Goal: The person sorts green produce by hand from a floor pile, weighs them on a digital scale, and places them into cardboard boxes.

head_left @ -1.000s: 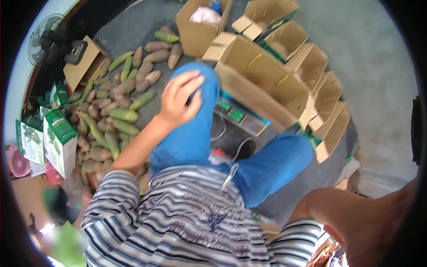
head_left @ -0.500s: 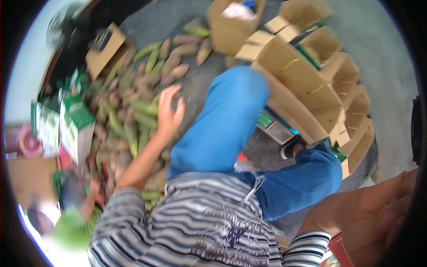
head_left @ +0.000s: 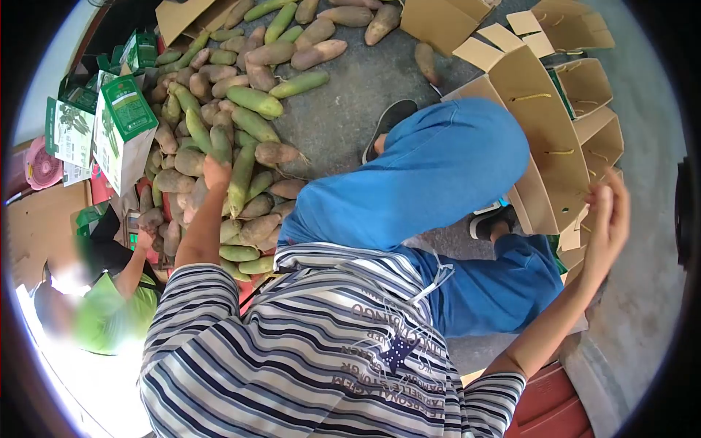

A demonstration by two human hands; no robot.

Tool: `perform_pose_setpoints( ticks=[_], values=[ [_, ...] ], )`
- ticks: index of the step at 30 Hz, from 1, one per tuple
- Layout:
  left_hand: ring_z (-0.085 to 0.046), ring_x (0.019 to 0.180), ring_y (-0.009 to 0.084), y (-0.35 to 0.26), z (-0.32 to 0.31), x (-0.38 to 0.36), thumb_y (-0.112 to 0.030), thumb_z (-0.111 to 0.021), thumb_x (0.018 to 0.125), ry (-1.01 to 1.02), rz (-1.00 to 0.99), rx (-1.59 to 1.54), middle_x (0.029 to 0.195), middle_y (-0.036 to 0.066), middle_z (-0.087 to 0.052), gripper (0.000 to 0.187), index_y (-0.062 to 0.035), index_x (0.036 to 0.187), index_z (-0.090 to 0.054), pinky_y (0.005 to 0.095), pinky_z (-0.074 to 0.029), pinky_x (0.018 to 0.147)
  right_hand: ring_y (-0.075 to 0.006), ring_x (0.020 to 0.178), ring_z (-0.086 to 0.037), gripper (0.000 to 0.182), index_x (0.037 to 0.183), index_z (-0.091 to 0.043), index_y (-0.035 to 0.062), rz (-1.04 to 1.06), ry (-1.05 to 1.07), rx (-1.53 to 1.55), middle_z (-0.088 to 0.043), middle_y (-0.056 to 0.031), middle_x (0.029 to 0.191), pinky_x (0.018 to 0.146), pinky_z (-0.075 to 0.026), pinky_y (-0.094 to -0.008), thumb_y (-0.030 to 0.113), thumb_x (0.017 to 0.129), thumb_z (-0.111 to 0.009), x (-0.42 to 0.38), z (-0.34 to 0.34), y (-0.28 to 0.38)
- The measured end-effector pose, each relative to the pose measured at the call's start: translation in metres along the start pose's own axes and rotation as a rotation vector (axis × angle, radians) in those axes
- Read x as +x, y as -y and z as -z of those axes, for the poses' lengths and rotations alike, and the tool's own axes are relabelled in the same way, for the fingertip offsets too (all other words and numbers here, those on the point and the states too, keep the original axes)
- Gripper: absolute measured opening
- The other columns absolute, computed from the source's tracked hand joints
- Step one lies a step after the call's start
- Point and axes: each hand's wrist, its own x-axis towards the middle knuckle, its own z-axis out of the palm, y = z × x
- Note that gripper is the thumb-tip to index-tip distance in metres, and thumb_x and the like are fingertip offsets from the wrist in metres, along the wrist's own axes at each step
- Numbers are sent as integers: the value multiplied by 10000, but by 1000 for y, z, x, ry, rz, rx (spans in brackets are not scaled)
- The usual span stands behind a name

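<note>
One heap of vegetables, lying on a dark grey floor, with other pieces scattered past its far edge. One printed box, white and green, standing against the heap's left side, with more green-and-white packaging beyond. One pink round object, ribbed, at the far left. One row of open cartons, right; one red ridged object, lower right. One pair of blue trousers, smooth cloth, one raised knee standing between heap and cartons and covering part of the nearest carton. Two dark shoes, one past the raised leg, one beneath the cartons. One co-worker's hand, at the heap's left edge, touching a brown vegetable. One left hand, clamped about the near end of a grey-green vegetable, which lay within the heap among its neighbours. One right hand, raised beside the cartons, fingers loosely bent and apart, nothing visible between them. Materials: cartons of plain brown cardboard, flaps spread, yellow cord handles inside; vegetables of two sorts, long smooth green ones and stout, rough, pinkish-brown ones with tapered ends.
</note>
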Motion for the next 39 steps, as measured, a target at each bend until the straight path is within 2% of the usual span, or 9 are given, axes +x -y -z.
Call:
perform_pose_setpoints(
  ticks=[6,7,12,16,22,28,31,34,39],
  values=[
    [-483,1120,378,68,-59,61,-398,-751,648,49,-59,87,1187,250,-500,794,65,1201,-418,406,-403,933,-284,1075,-552,504,1234,-494,40,-18,499,-482,-559,-168,1170,913,-428,-357,256,806,-651,0,-16,-79],
    [-492,1109,377,36,-37,50,-427,-760,631,154,44,101,1186,252,-501,833,73,1203,-417,405,-406,928,-283,1106,-535,528,1233,-498,44,-90,560,-481,-544,-161,1204,923,-421,-354,287,793,-660,0,-20,-85],
    [-498,1117,318,-18,-9,41,-440,-743,645,246,188,432,1217,186,-491,785,11,1210,-437,416,-437,911,-375,898,-562,248,1010,-544,46,-20,624,-584,-601,-201,915,748,-442,-439,171,802,-599,-7,-37,-125],
    [-493,1110,316,-79,20,7,-365,-709,694,226,214,481,1204,180,-490,705,1,1221,-418,428,-442,906,-359,896,-582,252,1013,-546,54,20,596,-628,-617,-191,897,754,-460,-442,182,804,-602,-8,-39,-133],
    [-508,1052,359,-93,-2,18,-258,-685,738,80,-454,-9,1170,210,-503,587,18,1195,-443,439,-441,865,-337,856,-605,210,950,-547,45,90,575,-669,-635,-161,856,735,-479,-437,188,804,-594,-7,-42,-136],
    [-559,1015,247,-319,70,-55,-185,-721,750,-74,-884,-595,1124,176,-555,594,58,1219,-450,347,-442,879,-359,829,-598,213,981,-544,38,143,598,-666,-624,-185,848,711,-477,-449,158,807,-568,-6,-42,-149],
    [-558,995,205,-428,113,-122,-126,-738,722,109,-1069,-1014,1068,126,-564,523,40,1143,-475,318,-448,870,-356,844,-598,207,969,-551,34,69,617,-679,-624,-189,859,723,-477,-445,167,810,-561,-4,-42,-137],
    [-560,1014,233,-510,118,-168,-170,-751,701,-68,-1445,-911,1098,147,-563,571,26,1157,-469,337,-448,857,-326,876,-608,172,968,-564,51,122,577,-693,-635,-150,878,740,-489,-425,61,802,-522,-5,-44,-148],
    [-541,1037,299,-590,66,-199,-196,-702,693,366,-1840,-656,1139,159,-550,572,-30,1195,-483,368,-431,888,-324,890,-609,222,1010,-572,63,90,633,-746,-635,-152,898,752,-489,-422,33,808,-483,-3,-42,-142]
  ],
)
